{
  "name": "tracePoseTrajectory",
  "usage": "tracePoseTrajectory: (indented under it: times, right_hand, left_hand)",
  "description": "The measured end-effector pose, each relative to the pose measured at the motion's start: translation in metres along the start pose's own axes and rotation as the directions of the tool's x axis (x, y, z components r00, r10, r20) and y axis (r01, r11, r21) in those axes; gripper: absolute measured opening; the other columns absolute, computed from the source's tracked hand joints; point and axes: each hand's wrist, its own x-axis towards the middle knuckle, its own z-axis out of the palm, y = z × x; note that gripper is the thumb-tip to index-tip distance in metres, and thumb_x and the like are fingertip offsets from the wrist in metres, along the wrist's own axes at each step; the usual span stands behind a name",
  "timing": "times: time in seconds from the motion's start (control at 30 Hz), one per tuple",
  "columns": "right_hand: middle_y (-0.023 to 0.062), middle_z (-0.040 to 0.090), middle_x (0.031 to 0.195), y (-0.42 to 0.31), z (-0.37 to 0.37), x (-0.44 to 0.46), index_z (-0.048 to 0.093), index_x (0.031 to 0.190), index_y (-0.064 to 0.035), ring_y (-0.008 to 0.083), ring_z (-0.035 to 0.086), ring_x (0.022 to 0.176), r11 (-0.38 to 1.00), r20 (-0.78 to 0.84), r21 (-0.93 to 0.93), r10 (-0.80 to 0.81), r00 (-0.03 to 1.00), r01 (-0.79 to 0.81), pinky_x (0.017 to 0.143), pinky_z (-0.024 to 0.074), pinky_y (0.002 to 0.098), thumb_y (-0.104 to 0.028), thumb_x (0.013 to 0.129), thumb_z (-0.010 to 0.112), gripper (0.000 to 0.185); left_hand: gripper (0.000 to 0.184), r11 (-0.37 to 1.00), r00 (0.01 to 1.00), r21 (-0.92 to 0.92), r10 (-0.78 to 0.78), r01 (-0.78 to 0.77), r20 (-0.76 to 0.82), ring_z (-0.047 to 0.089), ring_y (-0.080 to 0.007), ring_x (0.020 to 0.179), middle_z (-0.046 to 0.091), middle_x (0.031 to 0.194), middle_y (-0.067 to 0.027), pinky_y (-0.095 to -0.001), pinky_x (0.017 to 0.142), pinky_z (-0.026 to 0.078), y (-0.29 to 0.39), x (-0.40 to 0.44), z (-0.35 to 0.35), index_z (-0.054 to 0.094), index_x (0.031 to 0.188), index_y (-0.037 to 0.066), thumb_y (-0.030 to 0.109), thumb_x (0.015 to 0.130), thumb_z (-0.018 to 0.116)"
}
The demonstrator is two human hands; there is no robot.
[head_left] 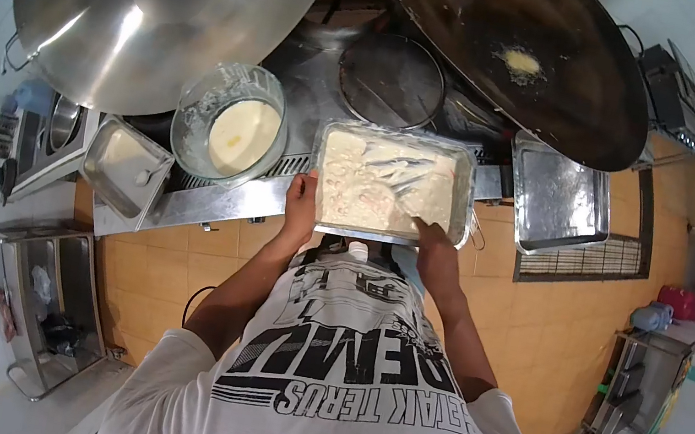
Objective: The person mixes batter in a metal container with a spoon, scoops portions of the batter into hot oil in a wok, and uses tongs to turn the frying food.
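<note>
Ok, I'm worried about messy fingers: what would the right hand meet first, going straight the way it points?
Probably the pale mixture in the metal tray; how high the right hand sits above it is unclear.

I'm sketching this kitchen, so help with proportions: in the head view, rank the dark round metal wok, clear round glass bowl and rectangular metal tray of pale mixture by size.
Largest to smallest:
Dark wok
Metal tray
Glass bowl
</note>
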Motion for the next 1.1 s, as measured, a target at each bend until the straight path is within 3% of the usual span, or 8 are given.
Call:
tracePoseTrajectory:
  times: [0.13, 0.2, 0.37, 0.47, 0.6, 0.73, 0.83, 1.1]
  right_hand:
    - [0.0203, 0.061, 0.093, 0.010, -0.011, 0.004, 0.058, 0.107, -0.0005, 0.0372, 0.058, 0.086, 0.995, -0.037, 0.103, 0.021, 0.999, -0.017, 0.073, 0.0483, 0.0394, 0.007, 0.079, 0.045, 0.032]
    - [0.0190, 0.062, 0.105, 0.027, -0.015, 0.005, 0.057, 0.110, 0.0006, 0.0282, 0.061, 0.094, 0.945, -0.129, 0.318, 0.131, 0.983, -0.084, 0.079, 0.0467, 0.0319, 0.003, 0.086, 0.044, 0.028]
    - [0.0190, 0.062, 0.099, 0.034, -0.027, 0.003, 0.057, 0.111, 0.0007, 0.0280, 0.061, 0.087, 0.912, -0.131, 0.349, 0.277, 0.952, -0.217, 0.075, 0.0469, 0.0312, 0.005, 0.084, 0.046, 0.030]
    - [0.0198, 0.061, 0.096, 0.041, -0.025, 0.006, 0.056, 0.111, 0.0002, 0.0319, 0.061, 0.085, 0.983, -0.369, 0.159, 0.150, 0.917, -0.096, 0.074, 0.0472, 0.0335, 0.007, 0.082, 0.047, 0.032]
    - [0.0172, 0.058, 0.091, 0.044, -0.004, 0.010, 0.053, 0.115, -0.0070, 0.0369, 0.059, 0.077, 0.937, -0.342, -0.148, 0.251, 0.905, -0.316, 0.065, 0.0492, 0.0443, -0.002, 0.082, 0.046, 0.034]
    - [0.0200, 0.058, 0.091, 0.018, 0.012, 0.014, 0.051, 0.117, -0.0050, 0.0372, 0.060, 0.078, 0.999, -0.078, -0.054, -0.005, 0.997, 0.001, 0.068, 0.0502, 0.0436, -0.001, 0.076, 0.048, 0.041]
    - [0.0196, 0.058, 0.088, -0.002, 0.008, 0.007, 0.056, 0.112, -0.0047, 0.0380, 0.058, 0.081, 0.996, 0.033, 0.087, 0.005, 0.999, -0.008, 0.069, 0.0473, 0.0437, 0.005, 0.077, 0.047, 0.038]
    - [0.0185, 0.059, 0.085, 0.030, -0.029, 0.005, 0.058, 0.109, -0.0055, 0.0366, 0.058, 0.077, 0.996, -0.212, 0.026, 0.085, 0.974, -0.082, 0.068, 0.0472, 0.0428, 0.008, 0.076, 0.048, 0.037]
  left_hand:
    - [0.024, 1.000, 1.000, 0.028, 0.001, -0.001, -0.003, 0.036, -0.0047, 0.066, 0.043, 0.070, 0.0042, -0.0210, 0.060, 0.032, 0.001, 0.001, -0.001, 0.046, 0.075, 0.007, 0.022, 0.095, 0.049]
    - [0.023, 1.000, 1.000, 0.013, -0.015, 0.015, 0.000, 0.037, -0.0046, 0.066, 0.044, 0.071, 0.0039, -0.0209, 0.060, 0.033, 0.000, 0.001, -0.001, 0.047, 0.076, 0.007, 0.021, 0.095, 0.048]
    - [0.026, 1.000, 1.000, 0.015, -0.026, 0.026, 0.018, 0.038, -0.0049, 0.065, 0.045, 0.070, 0.0030, -0.0214, 0.060, 0.035, 0.003, 0.001, -0.001, 0.045, 0.074, 0.007, 0.022, 0.095, 0.047]
    - [0.028, 0.998, 1.000, 0.059, -0.014, 0.015, -0.021, 0.039, -0.0052, 0.064, 0.044, 0.068, 0.0026, -0.0218, 0.059, 0.036, 0.010, -0.003, 0.005, 0.043, 0.073, 0.007, 0.024, 0.096, 0.046]
    - [0.030, 0.998, 1.000, 0.057, -0.024, 0.025, -0.019, 0.039, -0.0053, 0.063, 0.045, 0.068, 0.0021, -0.0227, 0.058, 0.037, 0.016, -0.006, 0.009, 0.044, 0.073, 0.007, 0.027, 0.096, 0.046]
    - [0.027, 0.997, 0.998, 0.039, -0.059, 0.059, -0.002, 0.040, -0.0054, 0.064, 0.047, 0.070, 0.0013, -0.0226, 0.059, 0.038, 0.020, -0.008, 0.011, 0.044, 0.077, 0.007, 0.026, 0.096, 0.046]
    - [0.027, 0.998, 0.998, 0.002, -0.059, 0.059, 0.011, 0.042, -0.0057, 0.065, 0.048, 0.071, 0.0008, -0.0225, 0.060, 0.039, 0.015, -0.006, 0.007, 0.045, 0.078, 0.007, 0.026, 0.096, 0.045]
    - [0.027, 0.999, 0.999, 0.016, -0.042, 0.042, 0.009, 0.043, -0.0058, 0.066, 0.049, 0.072, 0.0010, -0.0229, 0.061, 0.039, 0.016, -0.007, 0.008, 0.046, 0.078, 0.007, 0.028, 0.096, 0.046]
